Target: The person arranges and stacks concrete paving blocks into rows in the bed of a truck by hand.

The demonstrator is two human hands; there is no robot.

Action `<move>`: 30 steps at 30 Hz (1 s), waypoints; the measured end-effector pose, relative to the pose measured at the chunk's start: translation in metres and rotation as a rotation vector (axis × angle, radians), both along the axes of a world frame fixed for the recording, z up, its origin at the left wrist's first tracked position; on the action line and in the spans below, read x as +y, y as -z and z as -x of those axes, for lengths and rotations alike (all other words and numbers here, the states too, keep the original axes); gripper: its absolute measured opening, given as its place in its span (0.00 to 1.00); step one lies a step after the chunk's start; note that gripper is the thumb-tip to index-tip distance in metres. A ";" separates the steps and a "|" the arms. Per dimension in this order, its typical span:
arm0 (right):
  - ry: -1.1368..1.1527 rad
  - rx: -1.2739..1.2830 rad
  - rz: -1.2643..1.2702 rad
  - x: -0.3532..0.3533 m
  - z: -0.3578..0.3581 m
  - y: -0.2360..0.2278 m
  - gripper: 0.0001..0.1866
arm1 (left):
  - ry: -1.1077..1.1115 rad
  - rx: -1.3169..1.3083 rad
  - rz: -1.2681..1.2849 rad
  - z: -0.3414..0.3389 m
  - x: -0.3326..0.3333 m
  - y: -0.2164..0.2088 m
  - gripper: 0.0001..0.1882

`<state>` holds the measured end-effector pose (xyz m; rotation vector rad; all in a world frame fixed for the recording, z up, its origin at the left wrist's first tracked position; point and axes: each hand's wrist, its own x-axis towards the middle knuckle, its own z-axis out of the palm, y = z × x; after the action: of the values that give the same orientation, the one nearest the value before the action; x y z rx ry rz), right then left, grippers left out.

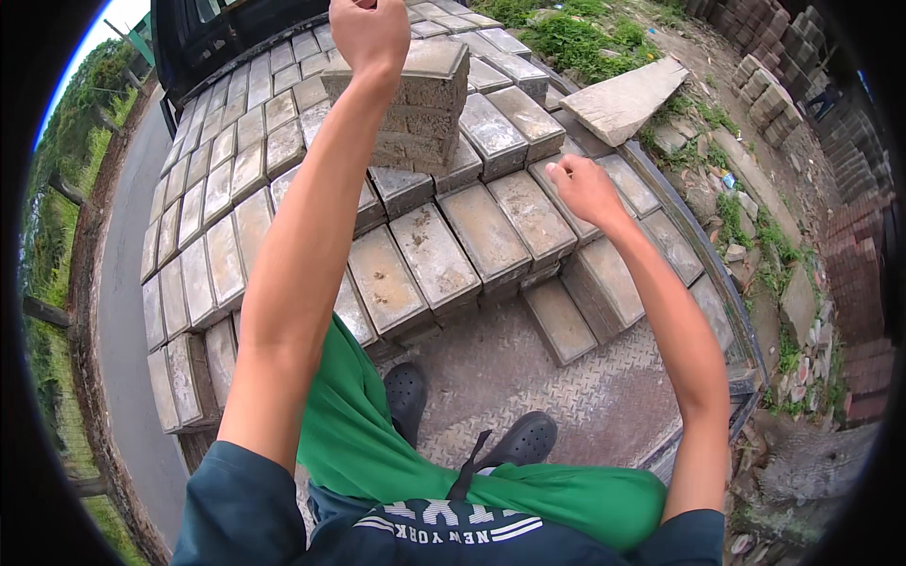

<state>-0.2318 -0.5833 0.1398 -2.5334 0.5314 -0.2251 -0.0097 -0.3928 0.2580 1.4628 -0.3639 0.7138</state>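
My left hand point(370, 33) reaches far forward, its fingers curled, and rests on the far left corner of a short stack of grey concrete paving blocks point(425, 108). Whether it grips the top block is hidden from me. That stack stands on a stepped layer of the same blocks point(434, 255) covering the truck bed. My right hand point(585, 189) hovers loosely closed over the blocks to the right of the stack, with nothing in it.
I stand in black clogs point(524, 439) on the bare chequered steel floor point(528, 377) near the bed's rim point(727, 292). A broken concrete slab point(628, 94) lies on the ground to the right, with rubble, grass and stacked red pavers point(864, 274).
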 end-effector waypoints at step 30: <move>-0.253 -0.717 -0.046 0.084 -0.185 -0.027 0.63 | 0.087 0.775 -0.124 -0.102 0.072 0.093 0.55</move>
<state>-0.0471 -0.4989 0.1667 -2.2308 -0.0645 -0.9554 0.0924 -0.3210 0.1650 1.7071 0.1311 0.0203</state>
